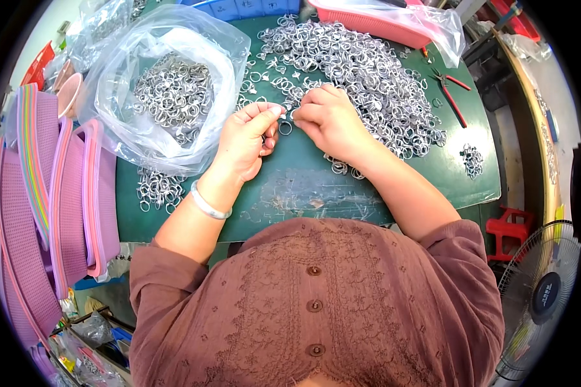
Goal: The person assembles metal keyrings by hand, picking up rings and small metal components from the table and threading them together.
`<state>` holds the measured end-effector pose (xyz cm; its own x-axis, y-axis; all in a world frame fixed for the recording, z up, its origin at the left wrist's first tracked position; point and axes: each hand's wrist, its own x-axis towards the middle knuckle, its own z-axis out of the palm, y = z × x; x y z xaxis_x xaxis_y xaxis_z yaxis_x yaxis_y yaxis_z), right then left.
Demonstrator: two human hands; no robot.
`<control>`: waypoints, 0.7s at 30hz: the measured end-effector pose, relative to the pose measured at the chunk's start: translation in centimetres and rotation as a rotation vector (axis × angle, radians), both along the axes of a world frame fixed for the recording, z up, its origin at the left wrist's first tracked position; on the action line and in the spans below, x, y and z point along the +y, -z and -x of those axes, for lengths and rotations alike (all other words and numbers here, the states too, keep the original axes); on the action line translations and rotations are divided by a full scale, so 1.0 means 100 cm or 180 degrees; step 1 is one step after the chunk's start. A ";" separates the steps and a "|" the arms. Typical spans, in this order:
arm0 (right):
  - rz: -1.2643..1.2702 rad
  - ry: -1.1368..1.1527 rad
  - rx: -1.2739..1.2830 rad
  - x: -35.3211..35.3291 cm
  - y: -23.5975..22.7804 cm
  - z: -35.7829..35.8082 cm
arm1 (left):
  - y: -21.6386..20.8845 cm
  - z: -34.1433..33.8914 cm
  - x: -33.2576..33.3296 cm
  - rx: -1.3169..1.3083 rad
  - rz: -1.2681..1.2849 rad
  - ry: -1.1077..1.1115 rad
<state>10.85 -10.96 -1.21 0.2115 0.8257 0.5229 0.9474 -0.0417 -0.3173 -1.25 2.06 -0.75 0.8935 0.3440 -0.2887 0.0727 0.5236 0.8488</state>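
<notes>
My left hand, a band on its wrist, is closed in a pinch above the green table. At its thumb and fingertips a small silver metal ring shows. Close by on the right, my right hand has its fingers curled together at the near edge of a big heap of metal rings; whatever they hold is hidden. Left of my left hand stands an open clear plastic bag with many more rings inside. Loose rings lie scattered between bag and heap.
Red-handled pliers lie right of the heap, near a small ring pile. Another pile sits below the bag. A pink basket and blue bin stand behind. Purple baskets flank the left; a fan stands right.
</notes>
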 end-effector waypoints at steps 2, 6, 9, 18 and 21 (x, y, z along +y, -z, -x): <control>-0.0552 -0.0389 0.0648 0.000 -0.005 -0.004 | -0.001 0.000 -0.001 0.0050 -0.0104 -0.0113; -0.0705 -0.0602 0.2218 -0.008 -0.007 0.000 | -0.003 0.005 -0.004 -0.0300 -0.0078 0.0113; -0.0766 -0.0626 0.2373 -0.009 -0.005 0.001 | -0.004 0.006 -0.011 -0.0521 -0.0392 0.0090; -0.0846 -0.0597 0.1833 -0.011 -0.008 0.004 | -0.002 0.007 -0.017 -0.0779 -0.1299 -0.0056; -0.0912 -0.0484 0.1580 -0.011 -0.008 0.005 | -0.003 0.007 -0.018 -0.0706 -0.1379 -0.0080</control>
<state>10.32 -12.09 -0.40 0.3781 0.7065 0.5983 0.6715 0.2356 -0.7026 -1.91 0.25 -0.41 0.9071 0.4127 0.0822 -0.1427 0.1178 0.9827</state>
